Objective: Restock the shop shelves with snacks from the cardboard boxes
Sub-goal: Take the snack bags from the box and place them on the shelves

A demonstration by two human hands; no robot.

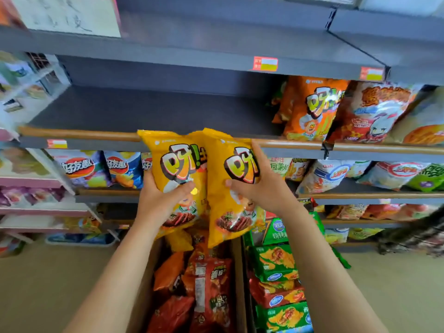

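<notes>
Two yellow snack bags are held up in front of the grey shelf [149,109]. My left hand [161,200] grips the left yellow bag [176,162] from its left side, thumb across the front. My right hand [258,186] grips the right yellow bag [227,205] from its right edge. The bags overlap slightly, and their tops reach the shelf's wooden front rail [79,133]. Below my arms stand two open cardboard boxes: one [236,272] with red and orange bags [211,284], the other with green and red packs [276,263].
The left part of the middle shelf is bare; orange and red bags [312,109] fill its right end. The shelf below holds blue chip bags [122,168] and white bags [329,174]. A pink rack [31,181] stands at left. Beige floor lies either side of the boxes.
</notes>
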